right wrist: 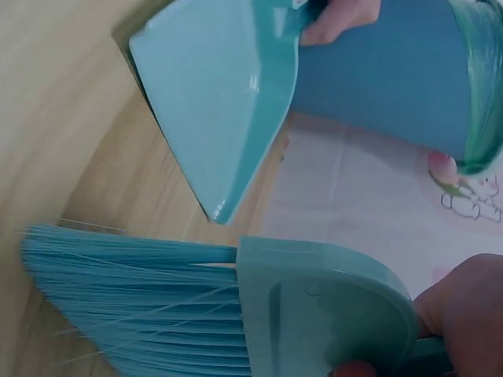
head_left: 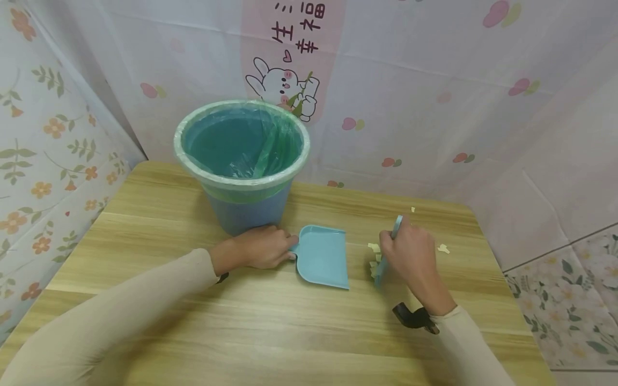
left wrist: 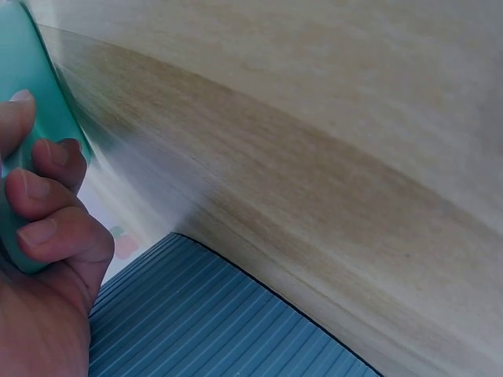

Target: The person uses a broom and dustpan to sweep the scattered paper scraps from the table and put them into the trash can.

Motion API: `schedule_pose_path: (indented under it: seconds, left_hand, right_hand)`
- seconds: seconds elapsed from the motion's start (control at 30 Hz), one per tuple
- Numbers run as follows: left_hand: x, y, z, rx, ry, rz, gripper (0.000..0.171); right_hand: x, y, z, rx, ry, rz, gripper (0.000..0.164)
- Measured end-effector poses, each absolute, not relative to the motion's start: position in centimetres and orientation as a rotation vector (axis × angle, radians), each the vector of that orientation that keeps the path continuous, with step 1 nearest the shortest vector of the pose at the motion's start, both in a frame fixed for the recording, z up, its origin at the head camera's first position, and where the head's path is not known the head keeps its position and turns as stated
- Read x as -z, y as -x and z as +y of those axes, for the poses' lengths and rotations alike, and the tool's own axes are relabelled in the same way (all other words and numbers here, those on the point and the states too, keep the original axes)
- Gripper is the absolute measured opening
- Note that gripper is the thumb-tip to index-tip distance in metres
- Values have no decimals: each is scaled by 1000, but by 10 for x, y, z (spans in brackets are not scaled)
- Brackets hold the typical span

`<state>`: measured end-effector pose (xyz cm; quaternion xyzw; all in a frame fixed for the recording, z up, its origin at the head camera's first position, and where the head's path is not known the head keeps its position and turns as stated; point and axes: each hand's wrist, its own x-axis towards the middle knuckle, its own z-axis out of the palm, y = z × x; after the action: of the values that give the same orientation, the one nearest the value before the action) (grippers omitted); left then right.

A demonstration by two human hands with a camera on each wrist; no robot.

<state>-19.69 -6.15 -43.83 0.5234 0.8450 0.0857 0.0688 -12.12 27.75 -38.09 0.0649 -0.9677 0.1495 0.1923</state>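
Note:
My left hand (head_left: 264, 246) grips the short handle of a light-blue dustpan (head_left: 322, 256), which lies on the table with its wide mouth facing right. In the left wrist view the left fingers (left wrist: 67, 239) curl round the green-blue handle. My right hand (head_left: 412, 252) holds a small blue hand brush (head_left: 383, 268), its bristles (right wrist: 149, 290) down at the tabletop, to the right of the dustpan's mouth. Several pale yellow paper scraps (head_left: 374, 268) lie along the brush's left side, between it and the dustpan. More scraps (head_left: 443, 249) lie to the right of and beyond the right hand.
A blue bin (head_left: 246, 209) with a green plastic liner (head_left: 277, 145) stands behind the left hand, close to it. The wood-grain table (head_left: 270, 332) ends at a printed curtain (head_left: 396, 96) at the back. Floral cloth (head_left: 53, 123) hangs at the left.

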Motion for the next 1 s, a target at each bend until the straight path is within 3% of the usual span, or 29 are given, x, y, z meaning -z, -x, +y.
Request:
schedule_pose_path:
  seconds: [0.27, 0.57, 0.73, 1.0]
  left_hand:
    - [438, 196, -61, -250, -1558, 2542, 24]
    - [438, 197, -61, -261, -1555, 2533, 25]
    - [438, 197, -61, -261, -1561, 2530, 25]
    - [439, 198, -62, -263, -1583, 2538, 25]
  right_hand:
    - [371, 130, 285, -351, -269, -2716, 22]
    - [362, 135, 300, -166, -655, -2737, 20]
    - [376, 137, 308, -145, -949, -2600, 27]
    - [384, 124, 310, -214, -1129, -2607, 37]
